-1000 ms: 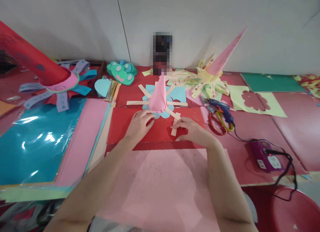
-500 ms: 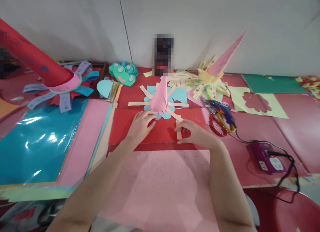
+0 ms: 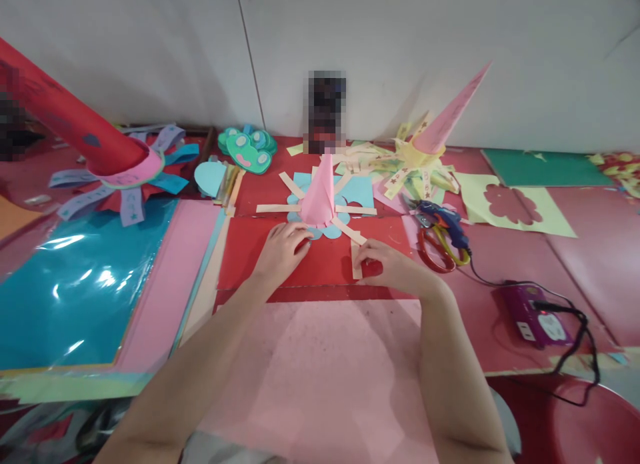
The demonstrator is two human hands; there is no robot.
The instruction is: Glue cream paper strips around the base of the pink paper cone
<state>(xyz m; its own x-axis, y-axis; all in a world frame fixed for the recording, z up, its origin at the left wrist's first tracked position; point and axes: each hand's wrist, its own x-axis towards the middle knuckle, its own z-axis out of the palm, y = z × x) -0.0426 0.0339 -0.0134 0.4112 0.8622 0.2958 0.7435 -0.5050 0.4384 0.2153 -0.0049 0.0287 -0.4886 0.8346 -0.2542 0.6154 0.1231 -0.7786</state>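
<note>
A small pink paper cone (image 3: pixel 319 194) stands on a light blue scalloped base with several cream paper strips radiating from it, at the far edge of a red sheet (image 3: pixel 280 267). My left hand (image 3: pixel 281 249) rests with curled fingers against the cone's near left base. My right hand (image 3: pixel 387 263) pinches a short cream paper strip (image 3: pixel 357 259) just right of the cone, over the red sheet. A large pink sheet (image 3: pixel 320 371) lies in front of me under both forearms.
A blue glue gun (image 3: pixel 443 219) and red-and-yellow scissors (image 3: pixel 440 247) lie to the right, with a purple power strip (image 3: pixel 533 315) and black cable. Another pink cone craft (image 3: pixel 440 127) stands behind; a red cone craft (image 3: pixel 75 134) lies left beside blue film (image 3: pixel 75 284). Green frog cutouts (image 3: pixel 247 147) sit at the back.
My right hand has turned the cream strip from slanted to nearly upright and drawn it slightly nearer. My left hand has stayed at the cone's base.
</note>
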